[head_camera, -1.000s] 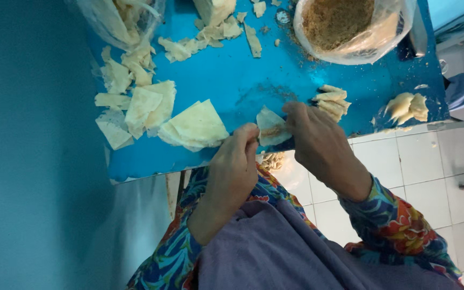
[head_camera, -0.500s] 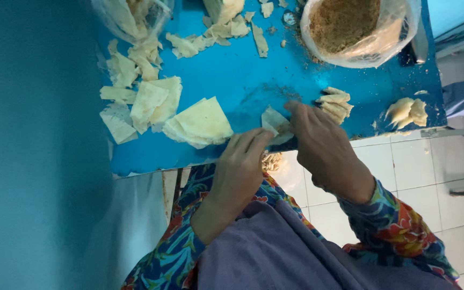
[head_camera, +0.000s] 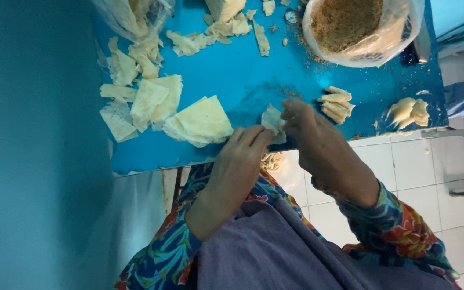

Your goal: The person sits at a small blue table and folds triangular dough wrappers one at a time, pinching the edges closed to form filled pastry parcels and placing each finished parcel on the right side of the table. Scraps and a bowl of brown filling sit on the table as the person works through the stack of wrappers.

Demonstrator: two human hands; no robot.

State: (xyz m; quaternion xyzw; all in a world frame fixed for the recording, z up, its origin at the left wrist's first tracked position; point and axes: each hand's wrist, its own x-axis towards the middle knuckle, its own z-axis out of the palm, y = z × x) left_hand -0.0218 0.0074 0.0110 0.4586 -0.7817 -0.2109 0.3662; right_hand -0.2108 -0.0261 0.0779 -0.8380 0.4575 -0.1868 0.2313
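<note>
Your left hand (head_camera: 237, 161) and right hand (head_camera: 318, 145) both pinch 1 thin pastry sheet (head_camera: 271, 119) at the blue worktop (head_camera: 253, 75) edge. Keep your fingers pressed on its corners and fold gently, or it may tear.

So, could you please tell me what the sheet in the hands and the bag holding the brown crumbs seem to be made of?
Sheet: likely thin dough, pale and matte; it bends limply between both hands.
Bag: probably clear plastic film, glossy; the crumbs show through and its rim wrinkles.
</note>
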